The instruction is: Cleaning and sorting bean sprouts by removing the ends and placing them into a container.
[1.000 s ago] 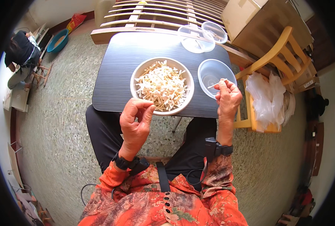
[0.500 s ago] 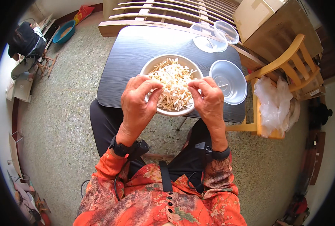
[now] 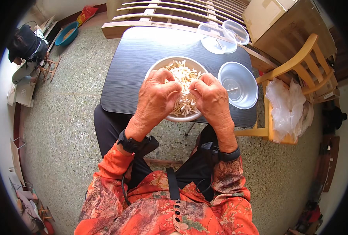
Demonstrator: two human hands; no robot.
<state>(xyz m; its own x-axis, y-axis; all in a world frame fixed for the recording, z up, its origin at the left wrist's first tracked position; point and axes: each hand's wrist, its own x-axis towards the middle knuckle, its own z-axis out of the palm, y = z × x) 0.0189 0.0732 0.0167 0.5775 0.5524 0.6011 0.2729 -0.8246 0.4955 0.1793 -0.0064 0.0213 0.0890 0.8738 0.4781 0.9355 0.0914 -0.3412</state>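
Note:
A round off-white bowl [image 3: 153,65] heaped with cotton swabs [image 3: 186,73] stands at the near edge of the dark table [image 3: 123,72]. Over its left side is my left hand [image 3: 155,93], thumb and fingers pinched together. Facing it, my right hand [image 3: 212,96] hovers above the right side, also in a pinch. The fingertips of the two hands are close but apart; whatever lies between them is too small to make out. Beside my right hand sits a translucent plastic bowl [image 3: 246,94] with one cotton swab [image 3: 232,89] in it.
Two clear plastic tubs [image 3: 217,46] [image 3: 236,31] stand at the far right corner. A wooden chair [image 3: 295,64] bearing plastic bags [image 3: 285,105] is on the right, below a cardboard box [image 3: 287,35]. Wooden slats [image 3: 162,17] lie beyond the table. A person [image 3: 27,47] sits far left.
Both hands have come nearer each other over the bowl. The left hand moved right and turned its back more upward; the right hand shifted slightly left.

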